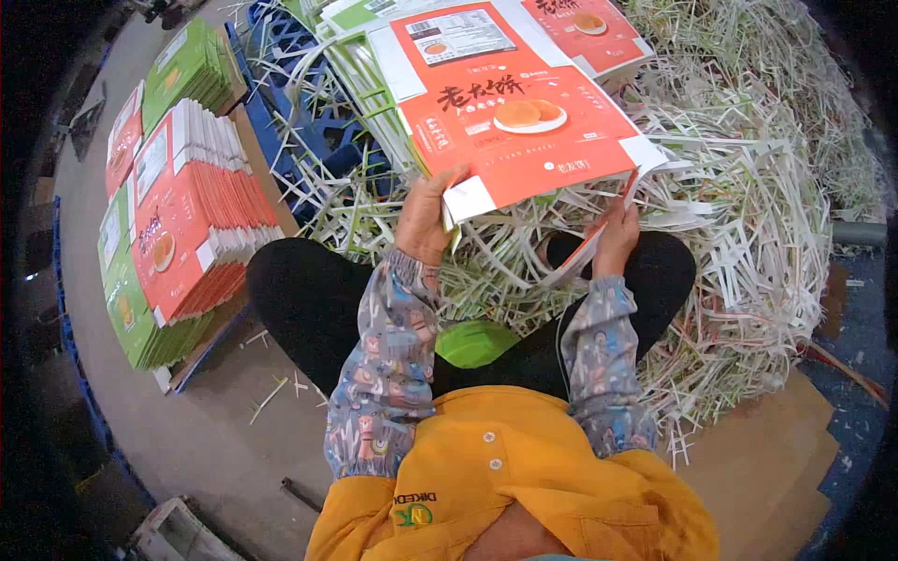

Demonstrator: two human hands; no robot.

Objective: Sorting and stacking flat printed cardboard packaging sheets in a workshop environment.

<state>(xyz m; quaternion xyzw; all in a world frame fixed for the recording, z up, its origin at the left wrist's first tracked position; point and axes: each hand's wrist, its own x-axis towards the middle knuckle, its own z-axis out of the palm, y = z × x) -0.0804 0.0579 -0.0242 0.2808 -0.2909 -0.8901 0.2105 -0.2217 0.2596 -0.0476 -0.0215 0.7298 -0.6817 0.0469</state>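
Observation:
A flat red printed carton sheet (524, 150) with white borders and a picture of round pastries lies tilted across the top of a stack before me. My left hand (426, 217) grips its near left corner, with the thumb on top. Whether more than one sheet is in that grip, I cannot tell. Under the sheet's near right corner, my right hand (615, 236) is closed round a thin red-and-white paper strip (582, 257) that curls down toward my lap. The strip's upper end reaches up to the sheet's corner.
Shredded paper offcuts (748, 252) are heaped ahead and to the right, by my crossed legs. Stacks of red cartons (178, 215) and green cartons (122, 280) stand on the left. A blue plastic pallet (313, 103) lies beneath the front stack. Brown cardboard (748, 467) covers floor at the right.

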